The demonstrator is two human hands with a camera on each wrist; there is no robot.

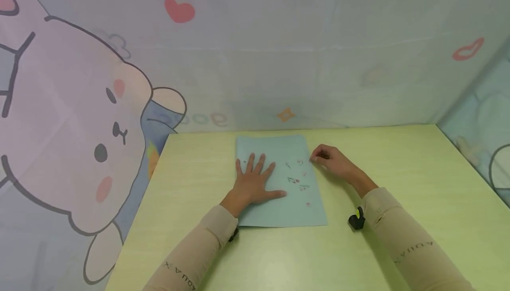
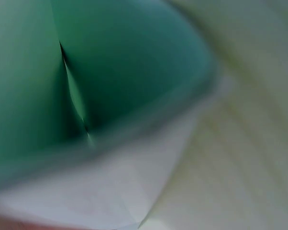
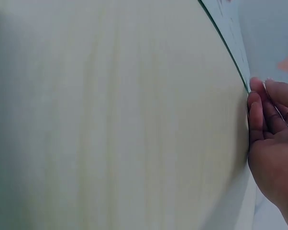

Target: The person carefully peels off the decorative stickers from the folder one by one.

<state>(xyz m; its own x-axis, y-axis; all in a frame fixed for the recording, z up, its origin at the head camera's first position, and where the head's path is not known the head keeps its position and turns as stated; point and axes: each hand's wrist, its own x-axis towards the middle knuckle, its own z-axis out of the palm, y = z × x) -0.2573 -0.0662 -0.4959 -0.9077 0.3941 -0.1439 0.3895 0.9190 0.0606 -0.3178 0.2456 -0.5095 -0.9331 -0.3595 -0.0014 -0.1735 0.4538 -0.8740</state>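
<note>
While one blue sheet (image 1: 279,184) lies mid-table (image 1: 398,171), the left hand (image 1: 253,182) presses it flat, fingers spread; the right hand (image 1: 332,160) curls its fingertips (image 3: 257,103) at the sheet's right edge, two hands in all.

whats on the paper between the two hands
In the head view, small reddish marks lie on the blue paper between the flat left hand and the right hand at the paper's right edge.
</note>
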